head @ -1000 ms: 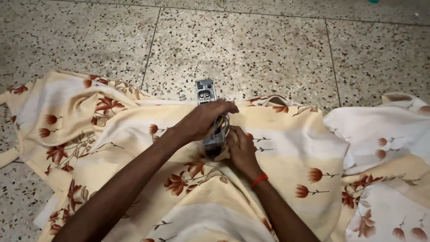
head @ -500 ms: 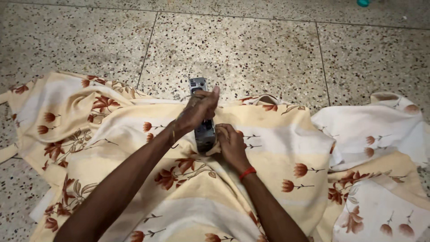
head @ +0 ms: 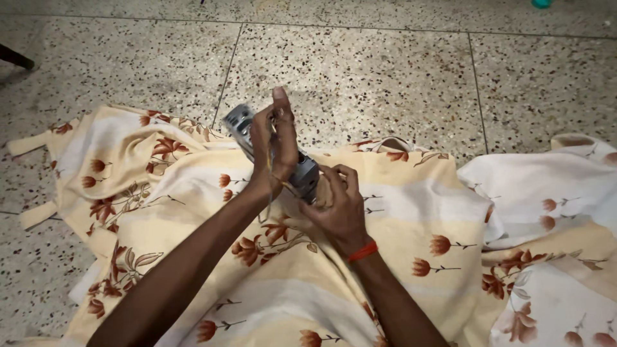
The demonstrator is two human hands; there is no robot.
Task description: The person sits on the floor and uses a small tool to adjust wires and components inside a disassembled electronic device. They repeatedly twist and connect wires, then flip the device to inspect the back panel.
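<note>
A small grey handheld device [head: 239,122] with a blocky body is lifted above a cream cloth [head: 411,212] printed with rust-brown flowers. My left hand [head: 275,144] is wrapped round the device's middle, fingers pointing up. My right hand [head: 339,207], with a red band at the wrist, pinches at the device's near end, where a thin thread or strand seems to run; I cannot tell exactly what the fingers hold. The cloth lies spread and rumpled over the floor under both forearms.
Speckled terrazzo floor [head: 360,71] with tile seams stretches beyond the cloth. A whiter floral part of the cloth [head: 546,193] bunches at the right. A dark leg-like object [head: 14,58] pokes in at the far left, and something teal [head: 541,3] sits at the top edge.
The device has been raised off the cloth and tilted, its far end now to the left. My left hand has shifted its hold upward; my right hand stays at the near end.
</note>
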